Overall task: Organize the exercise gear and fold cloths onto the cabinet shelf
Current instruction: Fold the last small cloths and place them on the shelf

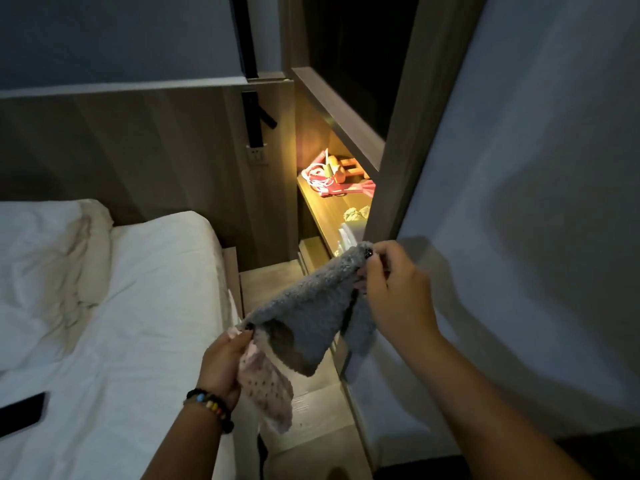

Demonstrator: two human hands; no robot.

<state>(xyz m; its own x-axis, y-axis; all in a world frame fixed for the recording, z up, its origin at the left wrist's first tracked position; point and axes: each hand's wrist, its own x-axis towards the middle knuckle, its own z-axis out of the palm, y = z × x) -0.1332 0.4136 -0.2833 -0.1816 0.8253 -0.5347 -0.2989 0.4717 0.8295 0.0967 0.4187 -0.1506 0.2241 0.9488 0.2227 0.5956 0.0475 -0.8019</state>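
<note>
Both forearms are reaching in from the bottom edge. Left hand (225, 362), beaded bracelet (211, 408) on its wrist, is pinching one corner of a grey fluffy cloth (304, 320) and is also gripping a pink dotted cloth (268, 389) that is hanging below it. Right hand (391, 289), up and to the right of the left one, is pinching the grey cloth's opposite corner, stretching it out in the air between the two. Just beyond the right hand, the lit cabinet shelf (329, 213) is carrying pink exercise gear (329, 178) at its far end. Left of the left hand a white bed (121, 306) is lying, a dark phone (20, 414) resting on it.
</note>
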